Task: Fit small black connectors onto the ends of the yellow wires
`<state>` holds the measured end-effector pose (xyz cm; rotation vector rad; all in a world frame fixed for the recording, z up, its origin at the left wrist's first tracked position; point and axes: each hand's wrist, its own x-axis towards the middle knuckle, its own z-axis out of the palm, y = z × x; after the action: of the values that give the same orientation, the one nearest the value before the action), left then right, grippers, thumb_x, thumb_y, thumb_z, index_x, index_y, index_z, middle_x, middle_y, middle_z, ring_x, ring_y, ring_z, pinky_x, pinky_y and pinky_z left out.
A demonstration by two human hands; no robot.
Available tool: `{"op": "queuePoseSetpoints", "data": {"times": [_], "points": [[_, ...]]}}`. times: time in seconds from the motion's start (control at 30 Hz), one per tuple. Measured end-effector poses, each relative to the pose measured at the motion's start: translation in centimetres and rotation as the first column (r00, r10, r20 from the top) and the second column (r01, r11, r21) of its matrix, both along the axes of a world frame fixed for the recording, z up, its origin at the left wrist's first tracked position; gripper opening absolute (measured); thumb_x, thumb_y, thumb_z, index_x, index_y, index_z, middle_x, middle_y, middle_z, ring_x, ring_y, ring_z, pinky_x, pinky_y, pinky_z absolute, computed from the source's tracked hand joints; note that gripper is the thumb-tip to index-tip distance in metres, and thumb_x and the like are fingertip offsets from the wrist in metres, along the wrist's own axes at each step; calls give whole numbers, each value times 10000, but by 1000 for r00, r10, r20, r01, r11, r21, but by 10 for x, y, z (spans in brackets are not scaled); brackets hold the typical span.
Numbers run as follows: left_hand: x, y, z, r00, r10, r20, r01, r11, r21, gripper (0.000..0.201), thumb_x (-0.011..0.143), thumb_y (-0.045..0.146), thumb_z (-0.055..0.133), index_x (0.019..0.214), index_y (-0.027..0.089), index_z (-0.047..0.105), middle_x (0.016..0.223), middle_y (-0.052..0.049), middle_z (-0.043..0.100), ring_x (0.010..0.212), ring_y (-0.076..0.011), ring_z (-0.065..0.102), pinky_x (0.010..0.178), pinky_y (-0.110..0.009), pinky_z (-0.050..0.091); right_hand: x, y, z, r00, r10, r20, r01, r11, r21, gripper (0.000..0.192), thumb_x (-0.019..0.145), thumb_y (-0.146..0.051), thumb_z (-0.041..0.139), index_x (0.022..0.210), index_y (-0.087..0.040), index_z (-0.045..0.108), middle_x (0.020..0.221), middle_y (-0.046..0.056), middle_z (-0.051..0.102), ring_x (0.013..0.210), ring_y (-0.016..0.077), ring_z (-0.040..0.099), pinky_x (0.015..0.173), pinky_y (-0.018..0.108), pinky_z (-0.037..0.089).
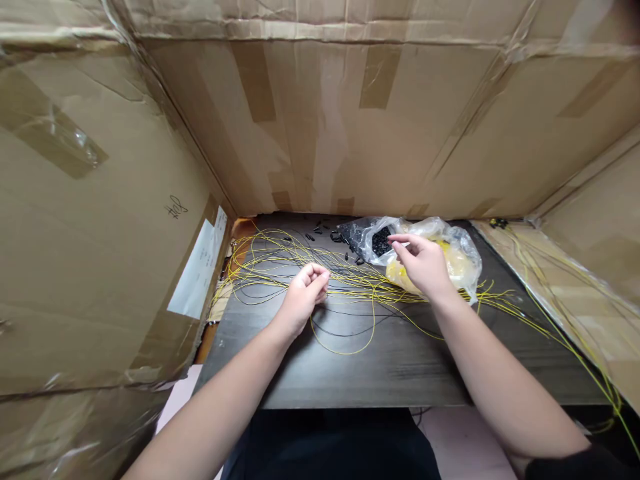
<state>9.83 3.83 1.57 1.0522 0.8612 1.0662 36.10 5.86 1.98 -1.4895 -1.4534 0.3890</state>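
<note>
My left hand (306,293) is closed in a pinch above the wires, left of the middle of the table. A thin yellow wire (350,353) loops up to it from below; the stretch between the fingers is hidden. My right hand (424,261) is over the clear plastic bags, with thumb and forefinger tips almost together. What they pinch, if anything, is too small to make out. Just left of those fingertips lies an open bag of small black parts (381,241). Beneath the hand is a bag with yellowish contents (460,267). A loose bundle of yellow wires (350,280) stretches across the table.
Several loose black pieces (336,237) lie near the back of the dark table (360,383). Tall cardboard walls (330,147) enclose the back and both sides. More yellow wires (570,313) hang over the cardboard on the right, with dark ends (499,223) at the back.
</note>
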Motion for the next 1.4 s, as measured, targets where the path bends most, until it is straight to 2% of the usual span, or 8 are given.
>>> {"op": "queuePoseSetpoints", "data": {"times": [0.17, 0.33, 0.43, 0.63, 1.03, 1.17, 1.27, 1.4], "points": [[-3, 4, -4, 998, -3, -57, 5, 999, 44, 320, 778, 414, 737, 826, 171, 535, 680, 29, 562, 559, -61, 436, 533, -191, 313, 21, 38, -2, 841, -34, 540, 108, 988, -106, 222, 883, -268, 620, 1050, -190, 744, 967, 80, 744, 768, 191, 664, 779, 332, 498], [-7, 9, -7, 996, -30, -85, 39, 995, 97, 342, 820, 460, 706, 921, 175, 547, 748, -17, 688, 503, -46, 363, 516, -196, 282, -3, 42, -3, 711, -50, 701, 193, 973, -126, 317, 920, -279, 572, 1191, -157, 682, 1065, 163, 703, 928, 274, 656, 759, 347, 472], [-8, 9, -5, 996, -37, -81, 45, 995, 92, 354, 824, 454, 710, 981, 171, 568, 808, -44, 722, 539, -61, 436, 546, -199, 343, -27, 40, 0, 628, 29, 778, 43, 996, -72, 337, 990, -265, 433, 1237, -202, 654, 1135, 135, 666, 966, 239, 636, 744, 303, 438], [-9, 11, -5, 994, -24, -102, 36, 993, 112, 341, 827, 461, 705, 891, 152, 574, 800, -51, 709, 590, -86, 526, 585, -216, 411, -54, 60, -7, 420, 417, 806, -270, 906, -328, 293, 970, -262, 474, 1138, -268, 714, 1035, 74, 659, 871, 197, 635, 650, 270, 372], [-10, 14, -7, 1000, 4, -16, -2, 989, 148, 300, 845, 433, 690, 845, 170, 547, 618, 59, 453, 510, -51, 344, 489, -187, 254, -56, 54, -11, 660, 354, 663, -275, 935, -225, 198, 986, -265, 491, 997, -162, 661, 957, 68, 693, 855, 158, 628, 756, 254, 433], [-9, 11, -6, 994, 49, -95, -25, 970, 241, 286, 880, 437, 647, 844, 174, 538, 659, 48, 459, 552, -64, 387, 517, -196, 296, -72, 12, -3, 902, 386, 195, -385, 922, -44, 253, 979, -375, 517, 1110, -172, 590, 913, 44, 656, 724, 129, 583, 664, 244, 466], [-8, 5, -6, 972, 95, -213, -9, 928, 373, 272, 912, 426, 610, 843, 167, 561, 685, 33, 471, 597, -73, 412, 552, -203, 326, -83, -22, -2, 878, 469, -93, -460, 882, 102, 236, 976, -341, 520, 1156, -217, 609, 907, 31, 624, 669, 119, 541, 605, 251, 443], [-5, -1, -7, 963, 118, -242, 1, 896, 444, 260, 917, 415, 610, 852, 164, 591, 671, 28, 484, 585, -73, 417, 545, -205, 333, -90, -42, -6, 887, 460, -45, -443, 873, 204, 235, 980, -252, 483, 947, -224, 714, 894, 47, 589, 743, 138, 546, 654, 279, 438]]}}
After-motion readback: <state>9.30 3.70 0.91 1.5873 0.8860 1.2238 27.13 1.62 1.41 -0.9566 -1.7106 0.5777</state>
